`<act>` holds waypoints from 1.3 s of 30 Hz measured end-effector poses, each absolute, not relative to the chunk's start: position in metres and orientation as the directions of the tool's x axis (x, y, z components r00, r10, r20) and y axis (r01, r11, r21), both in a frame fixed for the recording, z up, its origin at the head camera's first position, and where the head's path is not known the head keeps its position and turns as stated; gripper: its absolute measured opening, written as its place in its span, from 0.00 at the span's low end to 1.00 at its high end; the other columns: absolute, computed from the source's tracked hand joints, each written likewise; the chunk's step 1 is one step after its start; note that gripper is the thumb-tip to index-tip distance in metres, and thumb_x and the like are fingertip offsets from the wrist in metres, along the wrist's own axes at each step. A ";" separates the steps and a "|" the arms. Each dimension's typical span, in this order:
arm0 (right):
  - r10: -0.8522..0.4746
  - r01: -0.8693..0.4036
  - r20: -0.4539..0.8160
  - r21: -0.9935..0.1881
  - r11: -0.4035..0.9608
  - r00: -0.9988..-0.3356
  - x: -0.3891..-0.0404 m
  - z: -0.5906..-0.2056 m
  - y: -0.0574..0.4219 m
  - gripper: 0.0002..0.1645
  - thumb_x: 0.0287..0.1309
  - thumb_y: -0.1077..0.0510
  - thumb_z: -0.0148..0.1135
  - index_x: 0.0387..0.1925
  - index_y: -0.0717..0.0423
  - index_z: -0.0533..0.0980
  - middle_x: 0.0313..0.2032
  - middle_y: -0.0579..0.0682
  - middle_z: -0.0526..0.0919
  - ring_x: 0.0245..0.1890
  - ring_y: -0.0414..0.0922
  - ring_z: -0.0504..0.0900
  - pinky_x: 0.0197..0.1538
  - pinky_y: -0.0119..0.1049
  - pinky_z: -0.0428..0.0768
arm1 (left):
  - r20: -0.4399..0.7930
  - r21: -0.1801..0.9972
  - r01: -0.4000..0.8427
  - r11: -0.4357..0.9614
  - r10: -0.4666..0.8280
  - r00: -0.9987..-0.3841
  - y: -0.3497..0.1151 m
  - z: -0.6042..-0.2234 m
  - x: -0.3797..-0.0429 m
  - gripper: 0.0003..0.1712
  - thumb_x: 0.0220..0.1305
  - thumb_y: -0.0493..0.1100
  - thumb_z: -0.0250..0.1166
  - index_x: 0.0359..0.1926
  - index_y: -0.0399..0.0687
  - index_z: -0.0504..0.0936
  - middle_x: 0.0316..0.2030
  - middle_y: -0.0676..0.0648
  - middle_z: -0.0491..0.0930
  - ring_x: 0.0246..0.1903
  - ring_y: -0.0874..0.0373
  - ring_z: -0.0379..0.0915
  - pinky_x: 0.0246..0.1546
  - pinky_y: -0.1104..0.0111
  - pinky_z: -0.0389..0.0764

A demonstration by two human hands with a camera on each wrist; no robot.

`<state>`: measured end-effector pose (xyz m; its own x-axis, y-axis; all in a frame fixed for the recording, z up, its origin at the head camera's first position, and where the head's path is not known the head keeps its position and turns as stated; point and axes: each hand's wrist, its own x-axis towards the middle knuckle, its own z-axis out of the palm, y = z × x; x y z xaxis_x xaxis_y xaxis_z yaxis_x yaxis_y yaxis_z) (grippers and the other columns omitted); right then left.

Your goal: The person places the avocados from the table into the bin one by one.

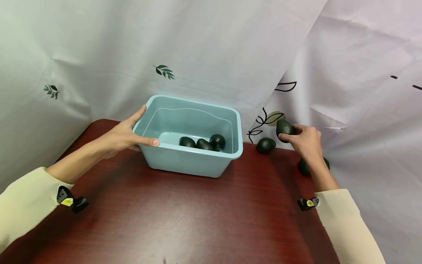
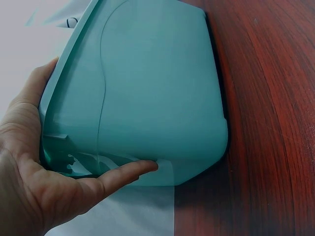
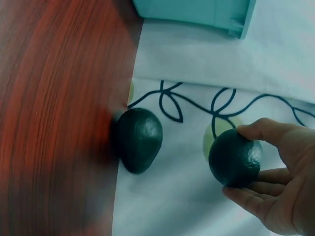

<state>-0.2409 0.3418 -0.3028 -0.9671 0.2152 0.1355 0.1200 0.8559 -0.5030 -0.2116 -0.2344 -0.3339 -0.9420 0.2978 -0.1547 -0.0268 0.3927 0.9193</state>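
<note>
A light blue plastic bin (image 1: 184,161) stands at the back of the table, with three dark green avocados (image 1: 217,142) visible inside. My left hand (image 1: 123,135) holds its left corner, thumb along the front rim and fingers spread on the left side. In the left wrist view the hand (image 2: 54,182) wraps the bin's corner (image 2: 157,88). To the right of the bin, my right hand (image 1: 306,141) pinches an avocado (image 1: 284,129) between thumb and fingertips, raised above the table. The right wrist view shows the held avocado (image 3: 235,158) in the fingers.
Another avocado (image 1: 265,145) lies at the table's back edge, between bin and right hand. Dark green avocado shapes (image 1: 303,168) show partly hidden behind the right wrist. White cloth (image 1: 204,47) with leaf prints hangs behind the reddish-brown table (image 1: 184,216).
</note>
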 end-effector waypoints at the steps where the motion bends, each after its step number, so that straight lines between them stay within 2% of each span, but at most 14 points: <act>1: 0.207 0.110 0.141 -0.504 0.857 -0.968 -0.241 -0.302 0.339 0.50 0.66 0.35 0.79 0.78 0.59 0.78 0.71 0.70 0.82 0.77 0.77 0.66 0.71 0.69 0.76 | -0.155 0.919 -0.027 0.393 0.296 -0.942 -0.234 -0.334 -0.211 0.79 0.68 0.50 0.83 0.91 0.80 0.25 0.90 0.37 0.47 0.77 0.33 0.67 0.62 0.37 0.88; 5: 0.172 0.064 0.172 -0.504 0.861 -0.970 -0.243 -0.299 0.328 0.48 0.65 0.37 0.80 0.77 0.59 0.78 0.71 0.70 0.83 0.74 0.77 0.70 0.70 0.68 0.77 | -0.152 0.921 -0.027 0.389 0.294 -0.943 -0.234 -0.334 -0.211 0.79 0.68 0.50 0.83 0.91 0.79 0.25 0.90 0.37 0.47 0.77 0.33 0.67 0.61 0.38 0.89; 13: 0.104 -0.042 0.258 -0.505 0.862 -0.960 -0.244 -0.295 0.307 0.47 0.63 0.41 0.82 0.75 0.62 0.80 0.69 0.67 0.86 0.68 0.67 0.82 0.64 0.60 0.83 | -0.154 0.918 -0.025 0.395 0.300 -0.941 -0.235 -0.333 -0.212 0.79 0.69 0.50 0.82 0.91 0.79 0.24 0.91 0.35 0.45 0.77 0.32 0.65 0.63 0.33 0.86; 21: 0.063 -0.104 0.313 -0.491 0.865 -0.948 -0.243 -0.289 0.290 0.43 0.63 0.44 0.81 0.74 0.60 0.82 0.63 0.68 0.89 0.64 0.70 0.81 0.61 0.60 0.83 | -0.154 0.921 -0.026 0.390 0.302 -0.941 -0.234 -0.333 -0.212 0.79 0.69 0.50 0.82 0.91 0.79 0.24 0.91 0.36 0.45 0.77 0.33 0.65 0.63 0.35 0.87; 28: 0.036 -0.143 0.341 -0.485 0.863 -0.939 -0.244 -0.283 0.279 0.37 0.63 0.44 0.81 0.68 0.56 0.87 0.57 0.63 0.93 0.55 0.62 0.90 0.56 0.52 0.84 | -0.152 0.918 -0.019 0.395 0.308 -0.939 -0.235 -0.334 -0.212 0.79 0.70 0.49 0.81 0.90 0.79 0.23 0.91 0.35 0.44 0.77 0.32 0.65 0.63 0.33 0.86; 32: 0.033 -0.150 0.346 -0.490 0.859 -0.938 -0.245 -0.280 0.274 0.35 0.63 0.43 0.81 0.66 0.56 0.88 0.56 0.62 0.94 0.54 0.61 0.88 0.52 0.47 0.82 | -0.155 0.917 -0.022 0.399 0.305 -0.940 -0.235 -0.334 -0.212 0.79 0.70 0.50 0.82 0.91 0.79 0.23 0.91 0.35 0.45 0.77 0.33 0.65 0.63 0.34 0.87; 39: 0.017 -0.164 0.336 -0.500 0.850 -0.942 -0.245 -0.272 0.262 0.39 0.63 0.44 0.82 0.70 0.58 0.85 0.59 0.64 0.92 0.56 0.61 0.90 0.53 0.51 0.85 | -0.156 0.918 -0.027 0.395 0.300 -0.941 -0.235 -0.334 -0.212 0.79 0.69 0.51 0.82 0.91 0.79 0.24 0.90 0.36 0.47 0.77 0.33 0.66 0.62 0.38 0.88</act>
